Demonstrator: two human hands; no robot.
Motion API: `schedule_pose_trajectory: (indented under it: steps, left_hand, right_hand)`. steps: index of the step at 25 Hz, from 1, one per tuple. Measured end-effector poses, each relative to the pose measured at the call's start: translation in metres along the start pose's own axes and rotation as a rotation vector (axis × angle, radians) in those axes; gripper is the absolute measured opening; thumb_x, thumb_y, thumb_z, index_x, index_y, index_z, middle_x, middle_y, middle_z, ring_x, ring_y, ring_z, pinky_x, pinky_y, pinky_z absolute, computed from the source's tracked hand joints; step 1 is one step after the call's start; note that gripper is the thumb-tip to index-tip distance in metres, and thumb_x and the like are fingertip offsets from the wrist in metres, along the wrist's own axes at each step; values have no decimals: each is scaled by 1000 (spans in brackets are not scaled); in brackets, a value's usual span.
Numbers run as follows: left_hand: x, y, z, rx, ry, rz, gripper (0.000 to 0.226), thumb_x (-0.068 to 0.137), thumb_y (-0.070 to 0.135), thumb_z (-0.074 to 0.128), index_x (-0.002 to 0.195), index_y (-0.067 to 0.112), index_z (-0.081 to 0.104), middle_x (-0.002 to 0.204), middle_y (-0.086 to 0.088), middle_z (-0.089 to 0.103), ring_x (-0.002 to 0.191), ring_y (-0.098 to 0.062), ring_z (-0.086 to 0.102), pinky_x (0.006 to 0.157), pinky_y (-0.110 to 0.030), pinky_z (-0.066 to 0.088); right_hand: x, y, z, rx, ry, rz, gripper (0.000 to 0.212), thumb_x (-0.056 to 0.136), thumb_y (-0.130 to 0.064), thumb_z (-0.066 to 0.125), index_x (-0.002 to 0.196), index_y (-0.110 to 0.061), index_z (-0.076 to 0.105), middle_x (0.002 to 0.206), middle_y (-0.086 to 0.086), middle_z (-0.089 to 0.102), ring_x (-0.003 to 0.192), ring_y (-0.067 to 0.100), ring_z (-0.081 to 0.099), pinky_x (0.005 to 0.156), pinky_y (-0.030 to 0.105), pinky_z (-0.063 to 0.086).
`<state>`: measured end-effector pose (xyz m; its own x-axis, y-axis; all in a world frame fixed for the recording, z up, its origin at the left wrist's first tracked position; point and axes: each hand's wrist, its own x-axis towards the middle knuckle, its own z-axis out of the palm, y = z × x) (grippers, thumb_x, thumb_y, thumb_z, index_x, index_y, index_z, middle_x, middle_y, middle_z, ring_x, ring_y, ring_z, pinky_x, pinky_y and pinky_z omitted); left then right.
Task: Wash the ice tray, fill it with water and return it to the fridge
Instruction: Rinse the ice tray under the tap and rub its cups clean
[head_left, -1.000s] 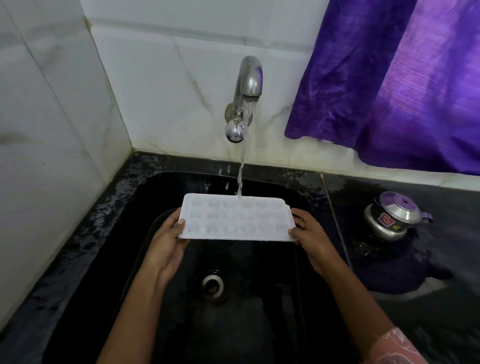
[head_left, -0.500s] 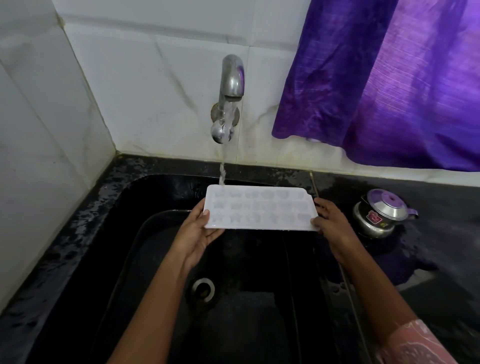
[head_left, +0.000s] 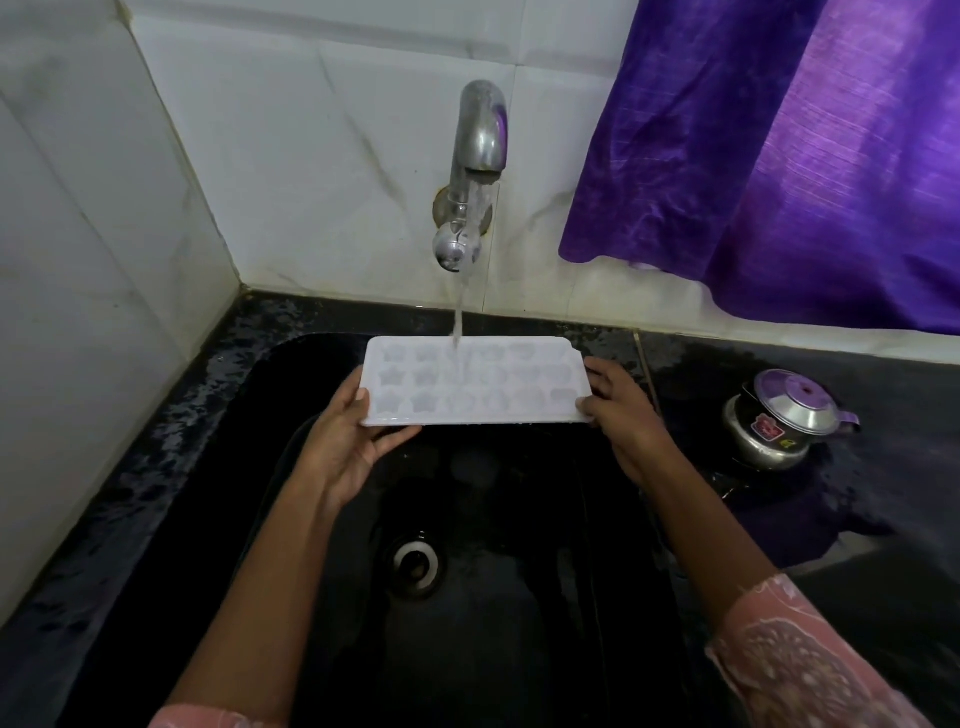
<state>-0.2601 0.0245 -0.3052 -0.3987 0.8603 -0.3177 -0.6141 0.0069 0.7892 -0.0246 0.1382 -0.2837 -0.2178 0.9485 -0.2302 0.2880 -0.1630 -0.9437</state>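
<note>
A white ice tray (head_left: 475, 382) with star- and heart-shaped cells is held level over the black sink (head_left: 467, 597). My left hand (head_left: 345, 441) grips its left end, thumb on the top edge and fingers underneath. My right hand (head_left: 621, 410) grips its right end the same way. Water runs from the steel tap (head_left: 478, 140) on the back wall. The stream lands on the tray's far row, a little left of the middle.
The sink's drain (head_left: 415, 564) lies below the tray. A small steel pot with a purple lid (head_left: 784, 421) stands on the wet black counter (head_left: 857, 493) at the right. A purple curtain (head_left: 779, 156) hangs above it. White tiled walls close the left and back.
The tray has shifted left again under the tap, so the stream now hits the far row near the middle rather than the left corner. Both hands keep their hold.
</note>
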Motion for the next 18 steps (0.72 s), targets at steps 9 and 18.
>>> schedule_pose_trajectory:
  steps: [9, 18]
  left_hand:
    - [-3, 29, -54, -13, 122, 71, 37, 101, 12, 26, 133, 15, 46, 117, -5, 62, 103, -24, 60, 60, -35, 59]
    - [-25, 51, -99, 1, 191, 161, 39, 99, 9, 29, 135, 13, 45, 110, 1, 66, 82, -13, 70, 60, -33, 59]
  right_hand:
    - [-6, -8, 62, 10, -128, -31, 56, 83, 9, 45, 134, -14, 41, 133, 8, 52, 116, 22, 53, 77, 25, 46]
    - [-6, -35, 84, -164, -172, -146, 51, 93, -7, 47, 141, -16, 33, 113, 10, 60, 82, 17, 58, 72, 25, 51]
